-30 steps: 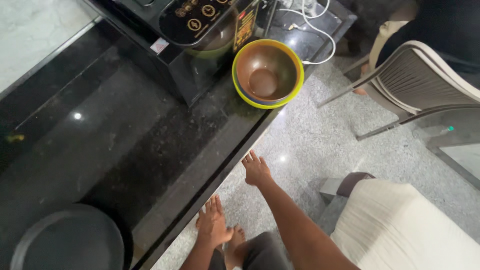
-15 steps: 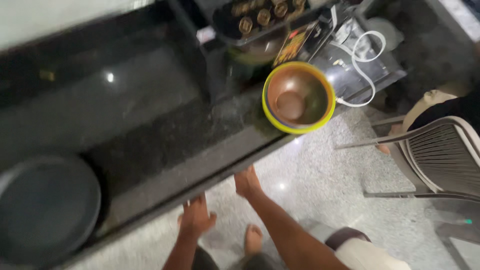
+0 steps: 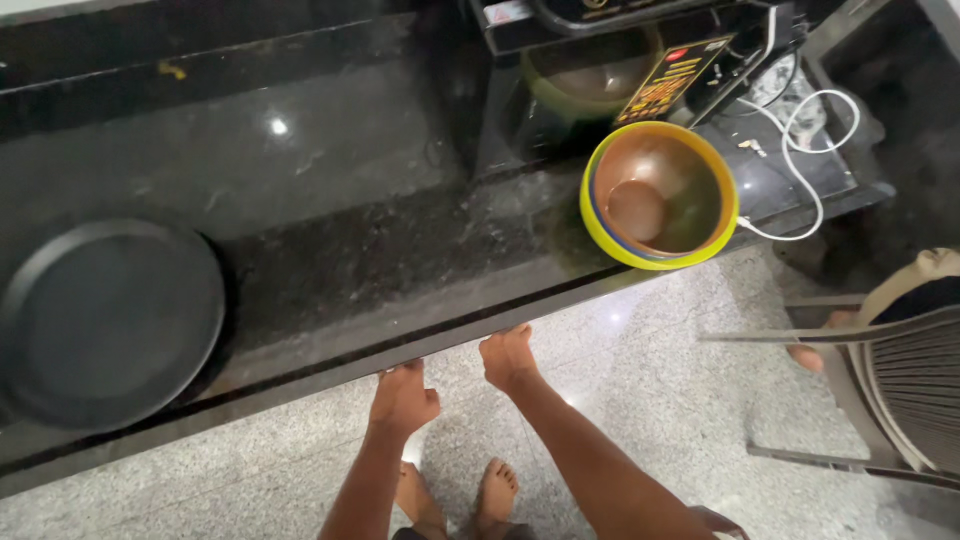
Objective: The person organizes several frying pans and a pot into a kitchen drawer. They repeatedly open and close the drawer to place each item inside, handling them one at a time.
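Both the left hand (image 3: 404, 398) and right hand (image 3: 508, 357) gripped the front edge of the black worktop (image 3: 330, 270), fingers curled under it, bracing, near the yellow-rimmed bowl (image 3: 658, 196) by that edge.

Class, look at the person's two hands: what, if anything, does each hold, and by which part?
Neither holds anything. The left hand and right hand reach to the front edge of the black counter, fingers hidden under it.
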